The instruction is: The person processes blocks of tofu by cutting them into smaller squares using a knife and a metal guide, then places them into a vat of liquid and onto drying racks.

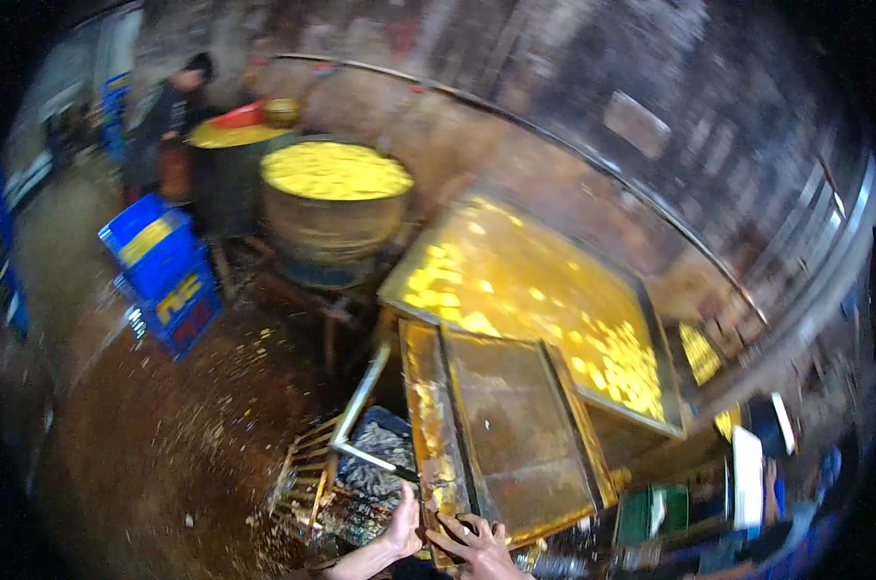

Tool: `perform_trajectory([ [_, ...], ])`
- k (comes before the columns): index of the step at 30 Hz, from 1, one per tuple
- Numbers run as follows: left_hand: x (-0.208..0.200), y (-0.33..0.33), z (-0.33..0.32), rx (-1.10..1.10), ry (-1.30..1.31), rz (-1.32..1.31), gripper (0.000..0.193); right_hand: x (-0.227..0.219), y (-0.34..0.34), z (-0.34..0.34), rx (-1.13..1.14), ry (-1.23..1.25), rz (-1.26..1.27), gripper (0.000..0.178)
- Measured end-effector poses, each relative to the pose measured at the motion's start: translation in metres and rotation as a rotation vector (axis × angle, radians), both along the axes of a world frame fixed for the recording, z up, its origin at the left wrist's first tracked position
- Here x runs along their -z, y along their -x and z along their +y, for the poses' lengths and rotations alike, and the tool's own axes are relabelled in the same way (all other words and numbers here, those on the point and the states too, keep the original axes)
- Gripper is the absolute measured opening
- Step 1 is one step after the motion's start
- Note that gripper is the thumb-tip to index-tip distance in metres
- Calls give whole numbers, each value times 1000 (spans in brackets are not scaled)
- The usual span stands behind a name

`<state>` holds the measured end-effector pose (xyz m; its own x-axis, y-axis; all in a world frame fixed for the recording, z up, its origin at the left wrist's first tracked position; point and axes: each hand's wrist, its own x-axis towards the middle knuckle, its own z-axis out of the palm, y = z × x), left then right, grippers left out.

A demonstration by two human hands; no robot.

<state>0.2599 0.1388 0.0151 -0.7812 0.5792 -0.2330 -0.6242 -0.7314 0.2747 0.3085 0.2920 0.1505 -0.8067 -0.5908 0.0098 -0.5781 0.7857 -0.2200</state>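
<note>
A shallow wooden-framed tray (520,416) with dark crossbars and a wet brownish surface lies tilted in front of me, against the near side of a big vat. My right hand (478,546) rests on its near left corner, fingers spread over the edge. Beside that same corner is my left hand (399,527), thumb stretched upward; its other fingers are partly hidden. The dark end of a bent metal bar (360,396) comes close to the left thumb. In the large rectangular vat (668,423), yellow pieces (621,367) float in yellow-brown liquid.
Farther left, a round vat (336,227) is heaped with yellow pieces, next to another vat (220,174). A person (172,121) in dark clothes stands there. Stacked blue crates (182,300) are on the dirty floor. A slatted crate (298,478) and a green crate (636,512) lie nearby.
</note>
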Motion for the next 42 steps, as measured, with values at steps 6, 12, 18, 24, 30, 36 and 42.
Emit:
perform_trajectory([
  [6, 44, -52, 16, -286, 544, 24, 90, -10, 74, 136, 833, 538, 80, 30],
  [12, 107, -99, 56, -566, 955, 191, 80, -21, 66, 97, 220, 602, -296, 31],
  [18, 17, -260, 10, -742, 1237, 184, 76, 2, -8, -11, -194, 437, -694, 33],
  [24, 22, -507, -46, -1175, 1104, -46, 87, 26, -148, -148, -525, 202, -915, 35],
  [30, 88, -783, -45, -1386, 1137, -705, 53, 42, -351, -288, -764, -18, -1011, 37],
  [36, 94, -988, 5, -1731, 801, -1137, 44, 38, -510, -391, -918, -203, -1035, 39],
  [42, 48, -1093, 3, -2337, 347, -985, 54, 45, -667, -521, -969, -392, -1093, 37],
])
